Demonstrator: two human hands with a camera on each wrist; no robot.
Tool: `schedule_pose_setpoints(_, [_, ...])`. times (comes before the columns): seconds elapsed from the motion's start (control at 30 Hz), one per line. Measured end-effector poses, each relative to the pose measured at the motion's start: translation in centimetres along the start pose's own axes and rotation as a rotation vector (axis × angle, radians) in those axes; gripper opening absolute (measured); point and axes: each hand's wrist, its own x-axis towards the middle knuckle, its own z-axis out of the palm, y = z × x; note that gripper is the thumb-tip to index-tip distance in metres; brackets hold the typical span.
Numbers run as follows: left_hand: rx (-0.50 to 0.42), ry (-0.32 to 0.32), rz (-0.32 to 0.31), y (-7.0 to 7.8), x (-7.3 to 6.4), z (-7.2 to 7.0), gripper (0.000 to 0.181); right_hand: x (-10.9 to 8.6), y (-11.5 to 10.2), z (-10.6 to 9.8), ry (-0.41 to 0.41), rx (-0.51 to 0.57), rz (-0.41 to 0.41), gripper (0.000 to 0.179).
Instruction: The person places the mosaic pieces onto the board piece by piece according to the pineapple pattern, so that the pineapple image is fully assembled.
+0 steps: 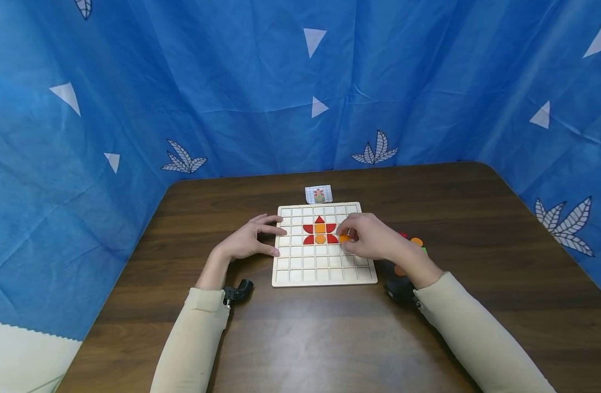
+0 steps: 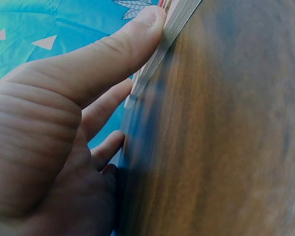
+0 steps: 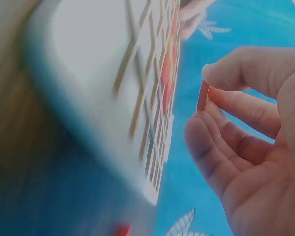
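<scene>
A pale wooden grid board [image 1: 300, 277] lies on the table. On it, a red triangle [image 1: 320, 220] stands above an orange square [image 1: 320, 228] and an orange circle [image 1: 320, 239], flanked by curved red pieces [image 1: 308, 228]. My right hand [image 1: 371, 236], over the board's right half, pinches a thin orange tile [image 3: 203, 96] between thumb and fingers. Fingers partly cover that tile in the head view, so its full outline is hidden. Along the board's left edge rests my left hand [image 1: 246, 237], fingers spread and thumb [image 2: 132, 42] touching the rim.
Behind the board lies a small printed card [image 1: 310, 194] with a similar coloured figure. Loose pieces, among them an orange disc [image 1: 416, 241] and a green piece [image 1: 424, 250], lie right of the board, partly hidden by the right forearm. A blue curtain [image 1: 261, 82] hangs behind the table.
</scene>
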Motion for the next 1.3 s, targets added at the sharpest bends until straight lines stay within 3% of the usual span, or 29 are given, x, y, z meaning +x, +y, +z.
schedule_pose_setpoints(0.23, [-0.011,-0.001,0.009,-0.3,0.0,0.0,0.051,2.5,-1.8,1.8,-0.022,0.025,-0.067,0.021])
schedule_pose_setpoints(0.5, [-0.005,0.003,0.02,-0.3,0.1,-0.1,0.051,3.9,-3.4,3.6,-0.072,0.042,-0.097,0.017])
schedule_pose_setpoints(0.8, [-0.007,-0.005,0.019,-0.3,0.0,0.1,0.05,4.1,-3.9,4.8,-0.091,0.016,-0.099,0.014])
schedule_pose_setpoints(1.03, [-0.007,-0.001,0.018,-0.3,0.0,0.0,0.051,4.1,-4.1,4.9,-0.097,-0.005,-0.13,0.014])
schedule_pose_setpoints(1.3, [-0.002,-0.001,0.015,-0.3,0.0,0.0,0.05,3.9,-4.2,4.7,-0.105,-0.001,-0.098,0.018])
